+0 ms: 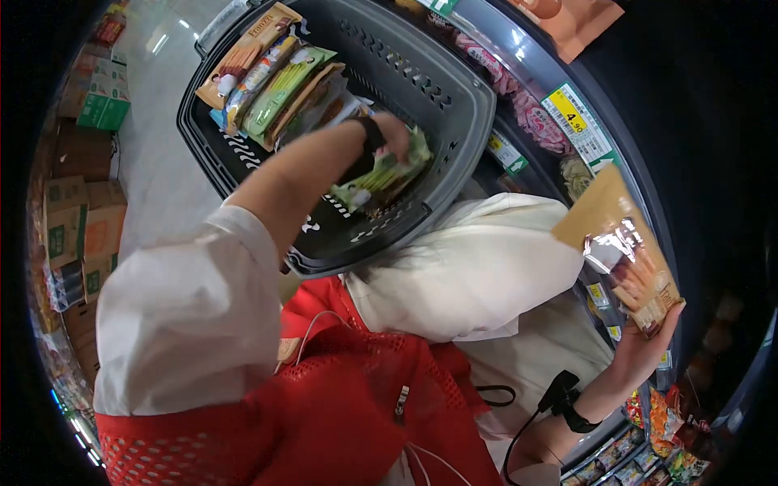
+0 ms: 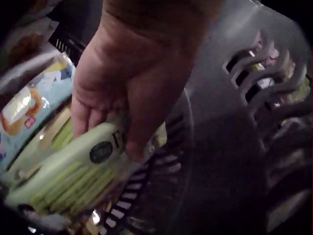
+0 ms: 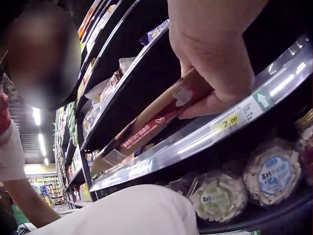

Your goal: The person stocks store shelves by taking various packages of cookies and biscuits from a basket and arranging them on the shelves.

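Inside the dark grey basket [image 1: 484,105], my left hand [image 1: 392,136] [image 2: 134,81] grips the top edge of a green packet of sticks [image 1: 369,185] [image 2: 73,178], thumb on one side and fingers on the other. A blue packet [image 2: 29,110] lies beside it in the left wrist view. Off to the right, beside the shelf, my right hand [image 1: 642,348] [image 3: 215,58] pinches one end of a brown packet of sticks [image 1: 624,259] [image 3: 151,121], thumb and fingers on opposite faces. Its clear window shows in the head view.
More packets, brown [image 1: 250,55] and green [image 1: 284,93], stand in a row at the basket's far left end. A shelf edge with price tags [image 1: 574,121] [image 3: 227,122] curves past the right hand. Round tubs [image 3: 217,197] sit below it. Cartons [image 1: 65,219] are stacked across the aisle.
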Available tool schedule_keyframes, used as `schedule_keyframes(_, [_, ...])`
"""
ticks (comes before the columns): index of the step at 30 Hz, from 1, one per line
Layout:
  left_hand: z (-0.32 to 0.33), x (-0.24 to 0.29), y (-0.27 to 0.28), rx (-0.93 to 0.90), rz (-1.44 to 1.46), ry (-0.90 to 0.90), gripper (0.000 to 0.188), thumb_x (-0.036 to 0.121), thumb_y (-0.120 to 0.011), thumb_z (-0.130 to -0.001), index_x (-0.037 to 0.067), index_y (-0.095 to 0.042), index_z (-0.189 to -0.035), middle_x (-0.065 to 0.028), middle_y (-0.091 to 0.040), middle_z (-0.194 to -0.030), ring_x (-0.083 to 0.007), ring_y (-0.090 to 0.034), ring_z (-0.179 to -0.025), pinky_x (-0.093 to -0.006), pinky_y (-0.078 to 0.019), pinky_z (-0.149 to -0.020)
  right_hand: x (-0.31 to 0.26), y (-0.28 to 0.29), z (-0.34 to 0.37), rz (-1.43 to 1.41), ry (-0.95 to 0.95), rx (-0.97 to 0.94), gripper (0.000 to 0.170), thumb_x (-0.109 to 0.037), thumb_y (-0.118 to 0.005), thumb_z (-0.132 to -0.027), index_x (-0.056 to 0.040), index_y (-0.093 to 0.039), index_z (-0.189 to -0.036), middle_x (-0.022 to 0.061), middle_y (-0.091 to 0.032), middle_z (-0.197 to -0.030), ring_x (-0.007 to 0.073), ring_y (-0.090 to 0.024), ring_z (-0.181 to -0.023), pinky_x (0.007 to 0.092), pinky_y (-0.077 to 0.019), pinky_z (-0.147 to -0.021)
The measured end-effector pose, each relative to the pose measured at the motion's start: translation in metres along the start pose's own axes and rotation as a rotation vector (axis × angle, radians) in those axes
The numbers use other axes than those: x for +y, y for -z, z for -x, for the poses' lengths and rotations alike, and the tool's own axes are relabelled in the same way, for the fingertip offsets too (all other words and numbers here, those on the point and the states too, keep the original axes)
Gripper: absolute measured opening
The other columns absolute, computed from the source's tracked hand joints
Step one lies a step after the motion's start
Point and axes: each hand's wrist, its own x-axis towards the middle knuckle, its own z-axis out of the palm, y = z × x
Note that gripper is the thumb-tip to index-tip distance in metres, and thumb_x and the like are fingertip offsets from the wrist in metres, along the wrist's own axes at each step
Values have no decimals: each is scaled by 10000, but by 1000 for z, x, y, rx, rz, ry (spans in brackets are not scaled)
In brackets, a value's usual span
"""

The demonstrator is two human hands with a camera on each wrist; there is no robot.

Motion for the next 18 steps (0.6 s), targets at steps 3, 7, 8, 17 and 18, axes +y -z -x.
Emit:
schedule_keyframes(3, [14,-5,40,36,212,-213,628,572,-635,-724,40,-584,-1054,-102,-612,-950,-216,-567,-872,-332,-465,-741,-4,-2,-1,-31,42,40,457,-337,-436,-934,24,-448,-1213,123,-506,-1222,192,-501,-1110,317,-412,-925])
schedule_keyframes(7, [70,9,65,101,-20,-368,660,579,-514,-816,29,-509,-1180,-120,-575,-1086,-218,-523,-972,-377,-413,-841,-7,-7,3,-134,12,-13,436,-290,-446,-935,42,-434,-1218,137,-485,-1241,204,-489,-1122,318,-417,-942])
schedule_keyframes(8, [73,9,68,113,-101,-391,661,580,-500,-824,27,-507,-1184,-123,-578,-1081,-221,-522,-975,-380,-403,-851,-6,-6,1,-172,-13,-14,423,-268,-460,-932,51,-437,-1209,143,-479,-1242,206,-493,-1111,314,-426,-933])
schedule_keyframes(17, [192,69,62,309,-203,-923,395,313,-556,-869,13,-519,-1124,-164,-593,-1012,-234,-559,-941,-345,-420,-807,3,-11,9,-426,-77,77,366,-193,-454,-932,72,-420,-1183,197,-443,-1224,279,-434,-1156,435,-393,-994])
schedule_keyframes(18, [208,82,58,278,-187,-935,373,281,-567,-863,7,-520,-1111,-170,-595,-986,-261,-568,-924,-347,-423,-793,4,-10,10,-429,-55,70,352,-186,-447,-934,69,-422,-1176,196,-451,-1218,282,-439,-1155,437,-392,-994])
